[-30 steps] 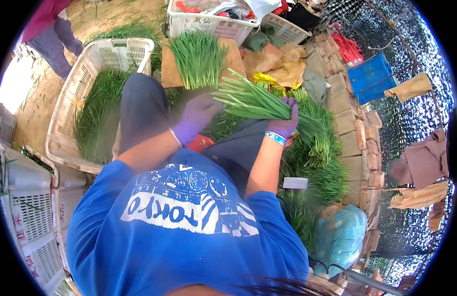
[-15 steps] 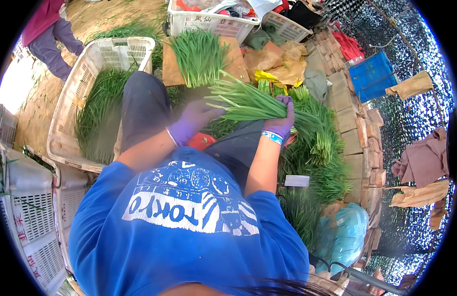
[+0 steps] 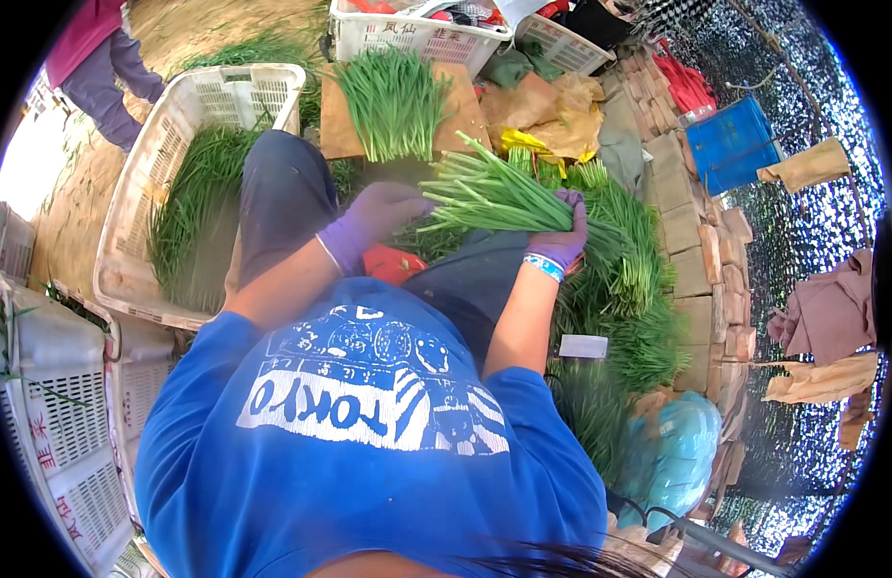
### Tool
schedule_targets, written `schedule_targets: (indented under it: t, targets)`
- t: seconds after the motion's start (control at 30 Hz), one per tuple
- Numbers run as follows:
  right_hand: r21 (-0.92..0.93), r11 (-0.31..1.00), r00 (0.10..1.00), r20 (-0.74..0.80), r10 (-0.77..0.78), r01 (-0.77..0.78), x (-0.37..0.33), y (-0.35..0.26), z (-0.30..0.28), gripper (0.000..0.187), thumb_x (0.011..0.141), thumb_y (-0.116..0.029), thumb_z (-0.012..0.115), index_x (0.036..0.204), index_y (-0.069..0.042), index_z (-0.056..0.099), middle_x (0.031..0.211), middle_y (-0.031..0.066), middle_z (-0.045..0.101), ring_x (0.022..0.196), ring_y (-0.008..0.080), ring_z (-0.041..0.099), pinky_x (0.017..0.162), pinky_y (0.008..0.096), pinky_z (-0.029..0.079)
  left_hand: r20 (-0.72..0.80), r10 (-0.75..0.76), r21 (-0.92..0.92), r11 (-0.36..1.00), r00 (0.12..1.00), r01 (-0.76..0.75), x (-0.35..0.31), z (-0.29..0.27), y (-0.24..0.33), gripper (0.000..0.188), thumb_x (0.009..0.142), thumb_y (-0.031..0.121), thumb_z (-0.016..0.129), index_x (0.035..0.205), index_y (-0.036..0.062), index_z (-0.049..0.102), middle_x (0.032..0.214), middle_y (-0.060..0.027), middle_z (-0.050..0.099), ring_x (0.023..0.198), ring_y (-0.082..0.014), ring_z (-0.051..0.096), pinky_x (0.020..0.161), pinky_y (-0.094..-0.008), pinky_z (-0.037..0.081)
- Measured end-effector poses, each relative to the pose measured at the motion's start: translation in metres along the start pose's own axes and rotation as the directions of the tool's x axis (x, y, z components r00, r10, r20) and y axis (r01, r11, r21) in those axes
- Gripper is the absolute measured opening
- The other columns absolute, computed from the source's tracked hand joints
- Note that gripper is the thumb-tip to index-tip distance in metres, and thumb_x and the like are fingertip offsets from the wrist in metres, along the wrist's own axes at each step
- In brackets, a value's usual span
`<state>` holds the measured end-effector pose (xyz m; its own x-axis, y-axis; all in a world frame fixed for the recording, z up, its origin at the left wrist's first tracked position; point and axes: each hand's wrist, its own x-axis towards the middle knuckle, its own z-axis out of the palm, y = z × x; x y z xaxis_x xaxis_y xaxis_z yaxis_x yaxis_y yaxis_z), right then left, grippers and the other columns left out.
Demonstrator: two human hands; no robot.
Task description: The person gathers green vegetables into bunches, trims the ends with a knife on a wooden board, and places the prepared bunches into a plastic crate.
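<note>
My right hand point(image 3: 562, 231), in a purple glove, grips a bunch of garlic chives point(image 3: 494, 196) over my right thigh. The pale stem ends fan out toward the left, and the green leaves trail to the right. My left hand point(image 3: 383, 217), also gloved in purple, is beside the stem ends with its fingers drawn together; motion blurs it, and anything between the fingertips is too small to make out. Ahead, a loose pile of chives point(image 3: 388, 101) lies on a brown board point(image 3: 462, 116). Beside my right leg are several bundles of chives point(image 3: 643, 279).
A white plastic crate point(image 3: 109, 255) with loose chives stands left of my knee. Stacked white crates point(image 3: 65, 405) are at the lower left. Bricks point(image 3: 687, 250) line the right side, near a blue plastic bag point(image 3: 687, 448). Another person point(image 3: 104, 72) stands at the far left.
The bunch and my right hand have moved slightly right. My left hand has shifted a little right and stays near the stem ends, its fingers more drawn in.
</note>
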<state>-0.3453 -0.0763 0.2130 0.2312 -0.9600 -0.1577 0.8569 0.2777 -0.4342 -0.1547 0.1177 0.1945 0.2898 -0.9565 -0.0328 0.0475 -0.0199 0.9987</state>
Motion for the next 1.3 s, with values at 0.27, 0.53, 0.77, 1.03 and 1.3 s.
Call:
schedule_targets:
  t: [0.27,0.53,0.77,1.03,1.3]
  targets:
    - [-0.051,0.999,0.996,0.086,0.012,-0.007,-0.008,0.005,0.001,0.012,0.079,-0.016,0.05,0.084,-0.007,0.056,0.08,0.0042,0.058,0.075,0.0196,0.053,0.075,0.0375,0.045,-0.226,0.085,0.244,0.969,0.97,-0.028,-0.008,-0.001,-0.002,0.02,0.075,0.018,0.057,0.08,0.0,0.063,0.073,-0.0072,0.061,0.068,-0.0137,0.056,0.064,-0.0285,0.044]
    - [-0.034,0.999,0.992,0.128,0.0,0.004,-0.016,-0.003,0.014,0.011,0.082,-0.017,0.048,0.076,-0.008,0.048,0.069,0.0017,0.047,0.071,0.0194,0.047,0.071,0.0366,0.041,-0.225,-0.031,-0.255,0.966,0.974,-0.029,-0.019,-0.025,-0.001,0.026,0.088,0.018,0.044,0.091,-0.0031,0.059,0.083,-0.0078,0.061,0.076,-0.016,0.058,0.078,-0.0259,0.042]
    - [-0.16,0.978,0.985,0.087,0.149,-0.133,-0.031,0.033,0.025,0.012,0.078,-0.007,0.054,0.086,0.001,0.052,0.077,0.0107,0.055,0.073,0.0261,0.053,0.073,0.0373,0.045,-0.071,-0.286,-0.412,0.881,0.956,0.233,-0.01,0.005,0.018,0.033,0.086,0.024,0.05,0.112,0.0034,0.053,0.104,-0.0059,0.058,0.088,-0.0151,0.057,0.079,-0.0272,0.044]
    - [-0.463,0.864,0.98,0.081,-0.18,0.197,-0.051,0.048,0.04,0.008,0.071,0.003,0.06,0.077,0.005,0.054,0.069,0.0089,0.054,0.06,0.0174,0.053,0.057,0.0336,0.048,0.277,-0.167,-0.424,0.862,0.946,0.277,-0.008,-0.017,-0.015,0.047,0.088,0.036,0.042,0.117,-0.0024,0.044,0.112,-0.0134,0.052,0.093,-0.0193,0.057,0.084,-0.0299,0.044]
    - [-0.391,0.918,0.997,0.007,-0.077,0.074,-0.047,0.041,0.04,0.01,0.075,-0.005,0.057,0.081,0.003,0.056,0.068,0.0071,0.053,0.063,0.0175,0.052,0.066,0.0329,0.048,0.257,-0.136,-0.037,0.988,0.957,0.15,-0.004,0.004,0.015,0.029,0.081,0.016,0.058,0.105,-0.0003,0.056,0.097,-0.0097,0.061,0.085,-0.0116,0.058,0.078,-0.0237,0.046]
